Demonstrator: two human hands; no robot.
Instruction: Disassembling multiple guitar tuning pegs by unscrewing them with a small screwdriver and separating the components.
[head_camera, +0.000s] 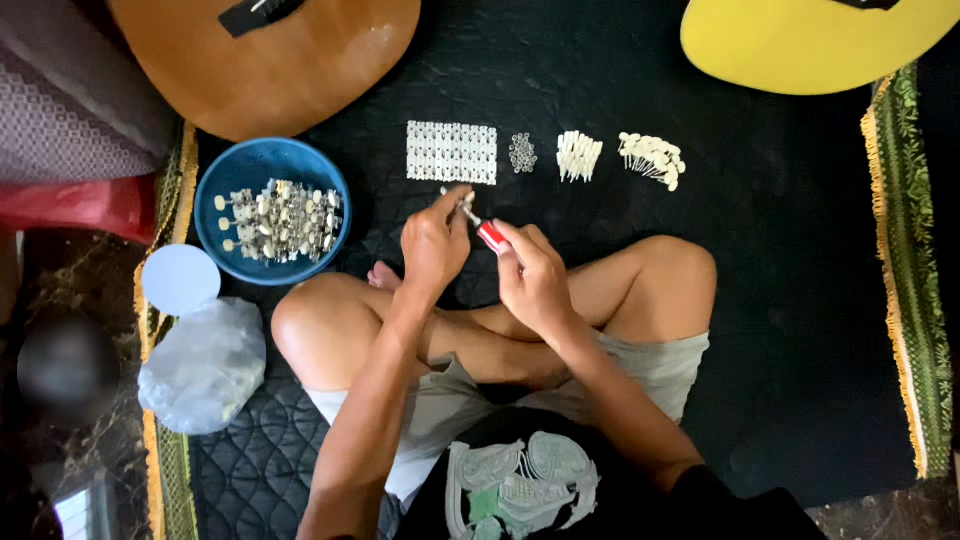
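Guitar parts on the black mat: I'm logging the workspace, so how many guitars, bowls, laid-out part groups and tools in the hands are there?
Guitar bodies: 2, a brown one and a yellow one
Blue bowl of metal tuners: 1
Laid-out part groups: 4, white grid, small metal pile, two cream peg groups
Red-handled screwdriver in the right hand: 1
Total: 8

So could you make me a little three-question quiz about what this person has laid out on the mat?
1. True or false: the blue bowl holds metal parts.
2. What does the right hand hold? A) a red-handled tool B) a brush C) a cup
3. Which guitar body lies beside the bowl, the brown guitar or the yellow guitar?

Key: 1 true. 2 A. 3 the brown one; the left hand holds a small metal part at the tool's tip.
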